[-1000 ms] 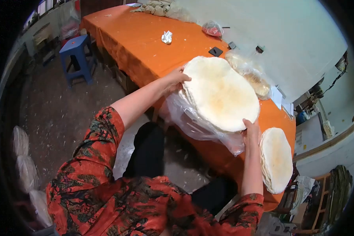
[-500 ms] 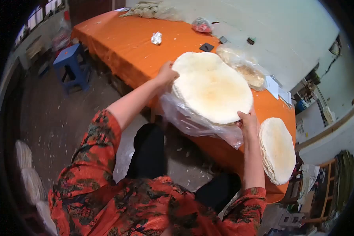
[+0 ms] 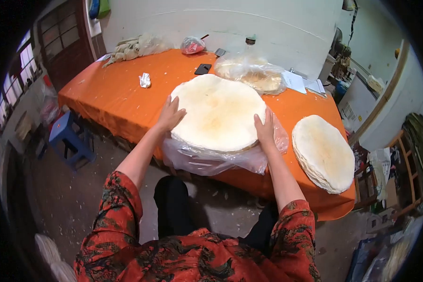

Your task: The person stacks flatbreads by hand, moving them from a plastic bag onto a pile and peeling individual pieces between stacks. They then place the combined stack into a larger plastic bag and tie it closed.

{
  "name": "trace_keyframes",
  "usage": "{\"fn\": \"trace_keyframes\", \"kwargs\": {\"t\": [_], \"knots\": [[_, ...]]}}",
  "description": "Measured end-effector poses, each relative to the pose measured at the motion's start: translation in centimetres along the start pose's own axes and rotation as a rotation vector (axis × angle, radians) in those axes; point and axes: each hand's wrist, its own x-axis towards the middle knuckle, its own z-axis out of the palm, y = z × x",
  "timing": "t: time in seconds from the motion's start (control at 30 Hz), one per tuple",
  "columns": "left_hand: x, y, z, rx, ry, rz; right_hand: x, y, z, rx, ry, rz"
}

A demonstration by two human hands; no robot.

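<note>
In front of me a stack of large, round, pale flatbreads (image 3: pixel 216 113) lies at the table's near edge, on a clear plastic bag (image 3: pixel 207 162) that hangs over the edge. The top one is white with light brown toasting in the middle. My left hand (image 3: pixel 170 115) lies against the stack's left side, fingers stretched and apart. Against the right side rests my right hand (image 3: pixel 265 129), its fingers also extended, the thumb over the top face. A second flatbread stack (image 3: pixel 324 152) sits to the right, near the table's corner.
The orange-covered table (image 3: pixel 108 94) also bears a plastic bag of flatbreads (image 3: pixel 254 75), a dark phone (image 3: pixel 203 69), crumpled white paper (image 3: pixel 145 80), a red bundle (image 3: pixel 192 45) and papers (image 3: pixel 293 81). A blue stool (image 3: pixel 70 141) stands on the left; a wooden chair (image 3: pixel 406 174) is at right.
The front stack was tilted up, gripped at both sides; now it lies flatter on the table. Both hands have loosened to spread fingers along its sides. My view has swung upward and right.
</note>
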Motion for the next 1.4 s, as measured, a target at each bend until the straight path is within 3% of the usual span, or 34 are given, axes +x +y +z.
{"fn": "trace_keyframes", "kwargs": {"t": [0.03, 0.07, 0.13, 0.17, 0.2, 0.27, 0.3, 0.33, 0.5, 0.6, 0.63, 0.67, 0.73, 0.8, 0.9, 0.97, 1.1, 1.17, 1.4], "knots": [[0.1, -0.7, 1.0, -0.503, 0.057, -0.010, 0.1, -0.6, -0.3, 0.206, 0.022, 0.024], [0.3, -1.5, 2.0, -1.006, 0.111, -0.024, 0.2, -1.2, -0.6, 0.211, 0.031, 0.028], [-0.5, 0.2, 0.5, -1.056, 0.112, -0.096, 0.0, -2.3, -1.0, 0.574, 0.014, 0.207], [-0.9, 1.0, 0.1, -1.116, 0.121, -0.178, -0.1, -1.6, -0.4, 0.576, 0.025, 0.221], [-1.0, 0.5, 0.4, -1.111, 0.101, -0.180, 0.0, -0.6, 0.6, 0.461, 0.043, 0.212], [-0.3, -1.7, 0.9, -0.603, 0.092, -0.096, -0.1, -0.2, 1.0, 0.260, 0.106, 0.088], [0.5, -2.1, 1.3, -0.358, 0.087, -0.034, 0.0, 0.4, 1.3, 0.202, 0.097, 0.120], [0.6, -2.3, 1.4, -0.471, 0.038, -0.053, 0.2, 2.0, 1.8, 0.131, 0.123, 0.039], [1.5, -4.2, 2.1, -0.354, 0.069, 0.012, -0.5, -1.8, -1.5, 0.234, -0.026, 0.202], [1.7, -5.6, 2.3, -0.406, 0.167, 0.013, -2.5, -5.9, -6.1, 0.045, -0.006, 0.076], [0.7, -4.3, 1.3, -0.408, 0.162, 0.017, -3.6, -6.7, -9.0, -0.207, 0.000, -0.184], [-1.2, -1.8, -1.5, -0.470, 0.284, 0.019, -4.7, -6.9, -11.9, -0.460, 0.006, -0.443], [-5.5, 2.3, -5.0, -0.643, 0.441, 0.041, -7.9, -5.4, -17.4, -0.366, 0.043, -0.179], [-9.7, 6.1, -6.8, -0.759, 0.470, 0.066, -10.1, -3.6, -23.2, -0.556, -0.082, -0.132], [-14.8, 11.2, -6.7, -0.931, 0.286, 0.117, -12.3, -0.3, -28.3, -0.778, -0.205, -0.157], [-16.5, 13.4, -5.0, -1.032, 0.209, 0.162, -12.8, 0.1, -29.4, -0.577, -0.242, 0.163], [-18.8, 18.1, -1.2, -1.091, -0.147, 0.081, -12.1, -0.9, -28.1, -0.623, -0.232, 0.088], [-19.4, 20.0, 0.6, -1.144, -0.301, 0.089, -11.3, -2.0, -27.1, -0.767, -0.277, 0.226], [-20.1, 23.4, 3.1, -1.124, -0.629, 0.185, -10.9, -1.7, -27.5, -0.636, -0.223, 0.368]]}}
